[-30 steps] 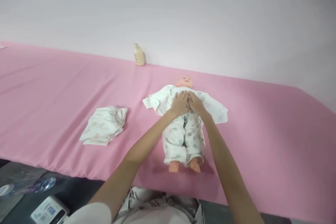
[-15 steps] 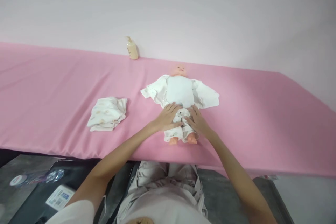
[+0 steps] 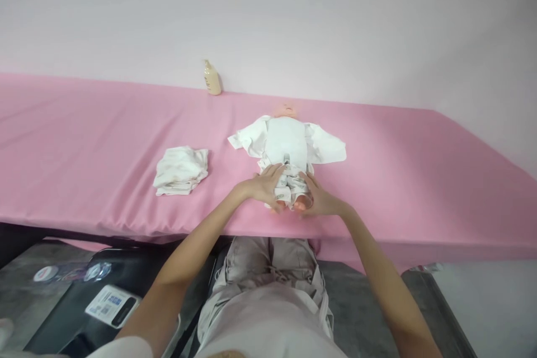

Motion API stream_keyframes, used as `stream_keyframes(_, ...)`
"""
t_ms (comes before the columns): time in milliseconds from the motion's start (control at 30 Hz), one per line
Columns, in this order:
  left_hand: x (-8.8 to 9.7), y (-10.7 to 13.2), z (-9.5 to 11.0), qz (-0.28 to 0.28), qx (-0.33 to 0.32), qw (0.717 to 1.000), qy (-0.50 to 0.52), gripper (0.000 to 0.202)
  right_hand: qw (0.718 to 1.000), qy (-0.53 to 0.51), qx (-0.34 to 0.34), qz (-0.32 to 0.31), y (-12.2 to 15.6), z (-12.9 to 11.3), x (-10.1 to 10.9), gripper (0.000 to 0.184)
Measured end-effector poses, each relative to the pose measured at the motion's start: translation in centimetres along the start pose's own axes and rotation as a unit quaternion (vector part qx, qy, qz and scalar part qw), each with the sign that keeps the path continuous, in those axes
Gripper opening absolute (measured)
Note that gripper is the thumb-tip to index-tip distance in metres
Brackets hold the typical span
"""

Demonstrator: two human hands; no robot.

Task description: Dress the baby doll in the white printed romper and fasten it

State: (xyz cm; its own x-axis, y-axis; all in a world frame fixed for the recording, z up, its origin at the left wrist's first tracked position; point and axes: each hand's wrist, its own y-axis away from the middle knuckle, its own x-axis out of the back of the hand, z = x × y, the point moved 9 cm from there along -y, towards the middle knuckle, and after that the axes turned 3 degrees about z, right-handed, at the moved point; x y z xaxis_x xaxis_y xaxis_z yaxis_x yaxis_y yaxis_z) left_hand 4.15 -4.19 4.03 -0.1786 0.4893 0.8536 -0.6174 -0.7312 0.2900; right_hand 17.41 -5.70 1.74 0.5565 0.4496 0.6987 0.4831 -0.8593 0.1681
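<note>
A baby doll lies on its back, feet toward me. It wears a white long-sleeved top with the sleeves spread, and patterned white trousers on its legs. My left hand rests along the left side of the trousers, fingers stretched and apart, thumb near a foot. On the other side, my right hand lies beside the trouser leg, likewise spread, its thumb by the other foot. Both palms face inward around the legs.
A folded stack of white cloth sits left of the doll on the pink-covered table. A cream pump bottle stands by the wall. Below the table's front edge, a black chair holds a white box and a plastic bottle.
Both hands have moved down from the trousers' waist toward the feet, with the thumbs now lower. The trousers look more bunched, and the view has shifted slightly.
</note>
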Motion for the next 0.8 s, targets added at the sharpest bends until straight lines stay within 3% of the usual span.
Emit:
stream_keyframes(167,0.6,1.5,1.4,0.075,0.022,0.997,-0.019,0.131,0.986,0.02,0.019,0.166,0.8,-0.8,0.2,0.107)
stream_keyframes(433,-1.2,3.8,2.7,0.219,0.021,0.964,-0.148,0.081,0.919,0.13,0.085,0.363,3.5,-1.9,-1.1,0.05)
stream_keyframes(533,-2.5,4.6,3.2,0.264,0.028,0.949,-0.169,0.052,0.888,0.162,0.102,0.418,5.1,-2.7,-1.6,0.037)
stream_keyframes(667,-4.2,6.3,4.2,0.303,0.019,0.932,-0.198,0.03,0.839,0.238,0.127,0.472,7.7,-4.2,-2.5,0.032)
stream_keyframes(800,-5.7,9.7,5.7,0.374,-0.031,0.903,-0.208,0.023,0.811,0.288,0.169,0.48,10.8,-6.1,-4.3,0.018)
